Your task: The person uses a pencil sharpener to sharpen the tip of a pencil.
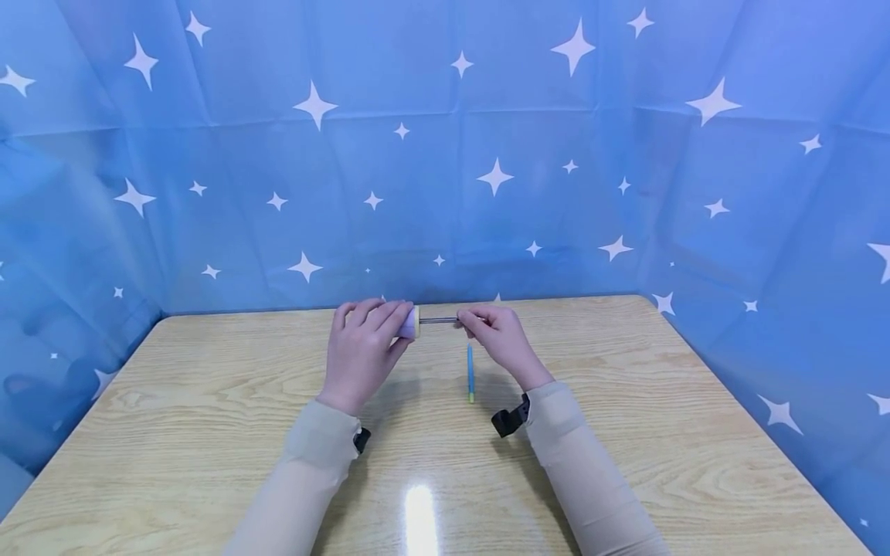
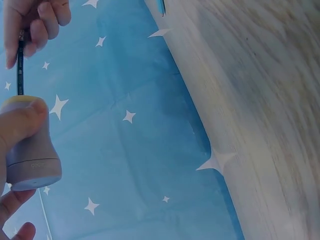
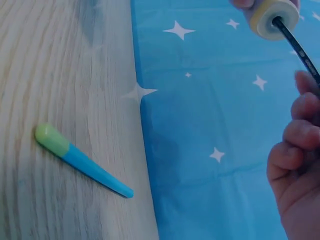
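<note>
My left hand (image 1: 358,351) grips a lilac pencil sharpener (image 2: 34,147) with a pale yellow rim, held sideways above the far part of the table. A dark pencil (image 3: 298,49) has one end in the hole of the sharpener. Its other end is pinched between the thumb and fingers of my right hand (image 1: 502,340). In the right wrist view the hole and the pencil entering it show clearly. The pencil tip inside is hidden. Below my right hand, a slim blue stick with a light green end (image 3: 91,167) lies on the table, touched by neither hand.
The wooden table (image 1: 208,432) has rounded far corners. A blue curtain with white stars (image 1: 417,154) hangs close behind its far edge and along both sides. Dark wrist cameras (image 1: 511,417) sit at the cuffs, and light glares off the near tabletop.
</note>
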A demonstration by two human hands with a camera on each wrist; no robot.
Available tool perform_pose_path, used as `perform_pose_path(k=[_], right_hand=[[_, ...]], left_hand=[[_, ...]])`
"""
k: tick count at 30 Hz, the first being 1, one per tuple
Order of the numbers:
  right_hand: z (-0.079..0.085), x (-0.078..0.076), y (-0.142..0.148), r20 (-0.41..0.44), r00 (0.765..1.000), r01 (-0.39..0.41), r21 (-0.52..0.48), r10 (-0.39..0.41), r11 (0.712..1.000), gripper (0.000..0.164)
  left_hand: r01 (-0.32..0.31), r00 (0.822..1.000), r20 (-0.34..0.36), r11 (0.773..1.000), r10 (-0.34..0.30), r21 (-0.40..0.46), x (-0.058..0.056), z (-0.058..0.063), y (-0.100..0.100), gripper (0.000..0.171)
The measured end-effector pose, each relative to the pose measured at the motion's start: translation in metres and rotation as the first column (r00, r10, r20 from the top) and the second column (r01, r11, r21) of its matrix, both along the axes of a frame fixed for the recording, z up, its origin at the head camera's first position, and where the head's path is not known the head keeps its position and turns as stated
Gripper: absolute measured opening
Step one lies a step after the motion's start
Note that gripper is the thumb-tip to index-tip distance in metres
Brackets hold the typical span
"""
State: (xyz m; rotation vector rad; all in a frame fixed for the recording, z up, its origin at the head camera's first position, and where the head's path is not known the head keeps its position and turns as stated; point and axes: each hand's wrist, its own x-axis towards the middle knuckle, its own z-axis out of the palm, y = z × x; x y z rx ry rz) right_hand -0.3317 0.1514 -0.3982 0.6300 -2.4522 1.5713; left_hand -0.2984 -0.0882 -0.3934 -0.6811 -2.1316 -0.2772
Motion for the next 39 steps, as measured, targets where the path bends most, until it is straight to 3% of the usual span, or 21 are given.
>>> perform_pose_path(k=[3, 11, 14, 22, 30, 39], right_hand=[[0.001, 0.000, 0.001, 0.003, 1.000, 0.002, -0.007, -0.002, 1.000, 0.025], [0.003, 0.001, 0.007, 0.004, 1.000, 0.025, -0.032, -0.025, 0.999, 0.029], [0.013, 0.009, 0.006, -0.002, 1.000, 0.025, -0.026, -0.025, 0.999, 0.027], [0.000, 0.000, 0.008, -0.047, 0.998, 0.032, -0.030, -0.033, 0.999, 0.021], [0.001, 0.002, 0.010, -0.057, 0.997, 0.045, 0.028, -0.044, 0.999, 0.018], [0.003, 0.003, 0.003, -0.016, 1.000, -0.006, 0.033, 0.006, 0.999, 0.024]], left_hand=[[-0.007, 1.000, 0.016, 1.000, 0.007, -0.003, -0.001, 0.000, 0.000, 0.047], [-0.028, 1.000, 0.010, 0.999, 0.028, 0.034, -0.002, 0.000, -0.004, 0.048], [-0.026, 1.000, 0.007, 0.999, 0.026, 0.028, -0.003, 0.001, -0.005, 0.046], [-0.013, 1.000, 0.005, 1.000, 0.013, 0.005, -0.004, 0.001, -0.002, 0.045], [-0.008, 1.000, 0.016, 1.000, 0.008, -0.018, -0.003, 0.001, 0.001, 0.046], [-0.005, 1.000, -0.007, 1.000, 0.006, 0.008, 0.000, 0.002, -0.003, 0.046]])
